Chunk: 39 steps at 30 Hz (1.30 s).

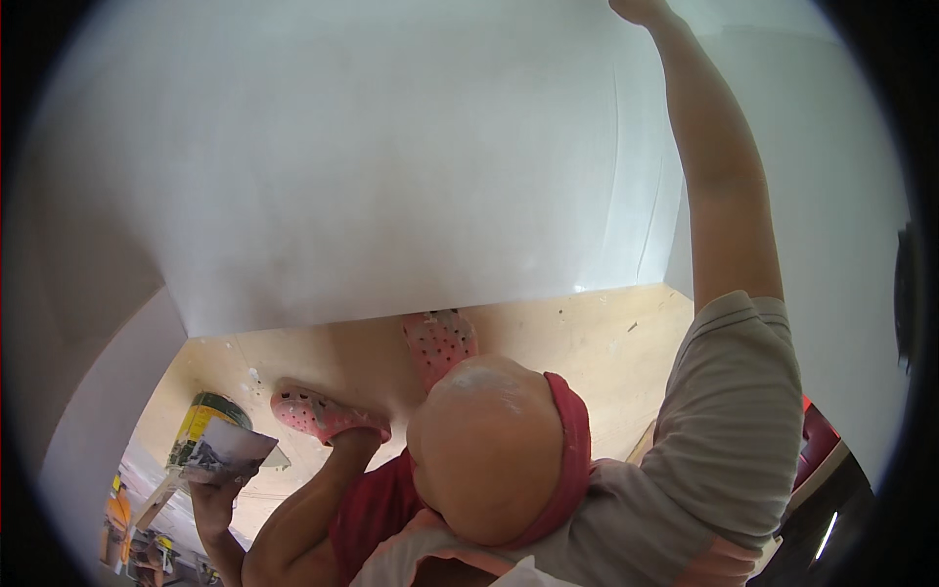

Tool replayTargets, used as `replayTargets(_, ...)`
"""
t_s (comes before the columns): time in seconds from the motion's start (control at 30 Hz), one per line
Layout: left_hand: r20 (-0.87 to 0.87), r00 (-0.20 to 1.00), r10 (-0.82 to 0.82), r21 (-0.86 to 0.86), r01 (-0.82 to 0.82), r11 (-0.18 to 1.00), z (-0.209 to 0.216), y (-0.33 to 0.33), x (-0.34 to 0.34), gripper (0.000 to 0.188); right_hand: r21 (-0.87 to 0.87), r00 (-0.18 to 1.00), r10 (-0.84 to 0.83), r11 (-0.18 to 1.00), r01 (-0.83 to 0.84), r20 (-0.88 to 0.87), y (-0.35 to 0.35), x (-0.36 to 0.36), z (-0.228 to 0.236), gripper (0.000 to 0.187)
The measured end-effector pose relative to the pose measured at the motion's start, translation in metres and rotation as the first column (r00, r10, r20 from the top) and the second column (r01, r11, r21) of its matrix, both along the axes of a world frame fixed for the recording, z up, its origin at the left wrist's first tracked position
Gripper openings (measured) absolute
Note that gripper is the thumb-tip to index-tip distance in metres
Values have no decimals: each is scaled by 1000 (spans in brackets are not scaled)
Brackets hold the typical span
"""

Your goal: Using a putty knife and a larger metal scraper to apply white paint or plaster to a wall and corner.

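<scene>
At the lower left, my left hand [213,497] is closed around a wide putty knife [233,452]. Its broad metal blade is tilted up and smeared with grey-white paste. Just behind the blade a yellow and dark green bucket [202,419] stands on the floor, partly covered by it. My right arm stretches far up along the right side, and my right hand [641,8] is at the top edge against the white wall [391,157]. Most of that hand is cut off, so its fingers and anything in them are hidden.
White side walls [822,166] close in at right and left. My bent knee [489,450] fills the lower middle, with pink clogs [328,411] on the pale, spotted floor [548,328]. Tools and orange items [119,514] lie at the far lower left. Something red [814,445] shows at lower right.
</scene>
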<state>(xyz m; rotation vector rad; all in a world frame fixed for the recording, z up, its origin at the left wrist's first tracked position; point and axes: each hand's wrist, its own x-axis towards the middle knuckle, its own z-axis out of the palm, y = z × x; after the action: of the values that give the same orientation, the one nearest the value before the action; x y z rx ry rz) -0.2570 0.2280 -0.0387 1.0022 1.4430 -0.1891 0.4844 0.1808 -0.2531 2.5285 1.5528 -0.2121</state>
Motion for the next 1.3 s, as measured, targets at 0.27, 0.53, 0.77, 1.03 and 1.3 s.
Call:
replayTargets(0.27,55,990,-127,59,124,991,-5,9,24,36,-155,986,-78,986,54,-150,-67,-86,87,39)
replayTargets(0.53,53,942,-332,81,327,942,0,22,29,34,-32,970,-81,997,76,-230,-228,-234,115,37)
replayTargets(0.77,164,944,-285,86,274,958,-15,34,5,42,-38,957,-111,994,104,-267,-308,-329,120,32)
replayTargets(1.03,99,915,-391,107,380,919,-7,34,6,37,403,977,77,915,10,-198,-207,-235,114,32)
replayTargets(1.3,53,996,-73,79,68,995,10,7,11,39,205,986,-53,975,86,-158,-18,-107,31,40)
